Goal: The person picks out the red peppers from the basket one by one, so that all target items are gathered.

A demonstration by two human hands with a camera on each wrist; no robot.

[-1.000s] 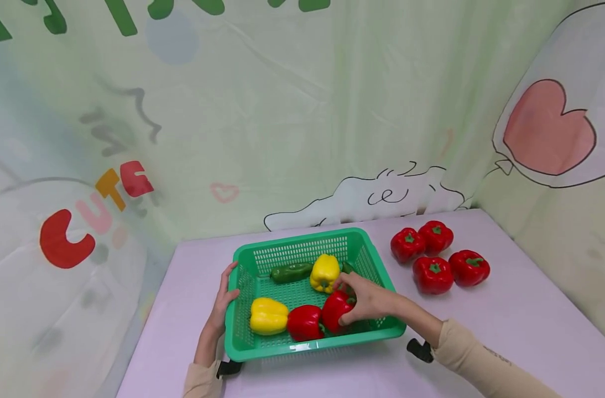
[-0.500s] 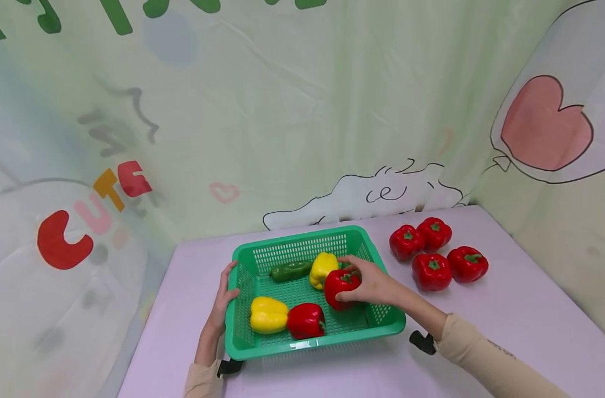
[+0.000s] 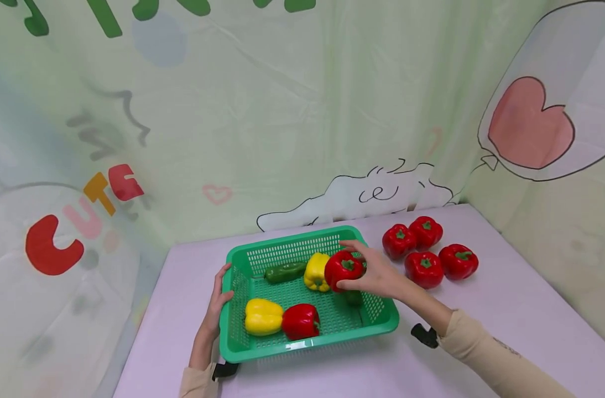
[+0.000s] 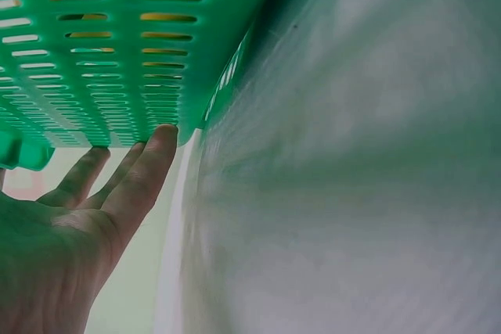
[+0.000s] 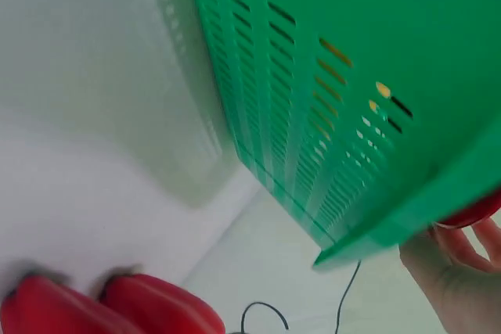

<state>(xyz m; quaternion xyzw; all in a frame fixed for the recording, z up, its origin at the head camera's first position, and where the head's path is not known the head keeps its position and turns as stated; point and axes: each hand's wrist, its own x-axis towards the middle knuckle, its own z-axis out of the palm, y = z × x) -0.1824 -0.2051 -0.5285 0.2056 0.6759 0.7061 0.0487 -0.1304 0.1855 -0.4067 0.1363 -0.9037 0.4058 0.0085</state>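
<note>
A green perforated basket (image 3: 243, 348) stands on the lilac table. My right hand (image 3: 369, 271) grips a red bell pepper (image 3: 343, 269) and holds it above the basket's right side. In the basket lie a yellow pepper (image 3: 316, 271), a second yellow pepper (image 3: 262, 317), a red pepper (image 3: 300, 321) and a long green pepper (image 3: 284, 272); a dark green one (image 3: 353, 298) shows under my right hand. My left hand (image 3: 218, 301) rests with straight fingers (image 4: 149, 170) against the basket's left wall (image 4: 117, 44). The right wrist view shows the basket's outer wall (image 5: 329, 91) close up.
Several red peppers (image 3: 424, 269) lie grouped on the table to the right of the basket; two of these red peppers (image 5: 149, 303) show in the right wrist view. A printed curtain (image 3: 282, 110) closes the back and right side. The table's front edge is near.
My right hand has lifted the red pepper out of the basket's front right part and carried it up and back toward the right rim. The left hand stayed on the basket.
</note>
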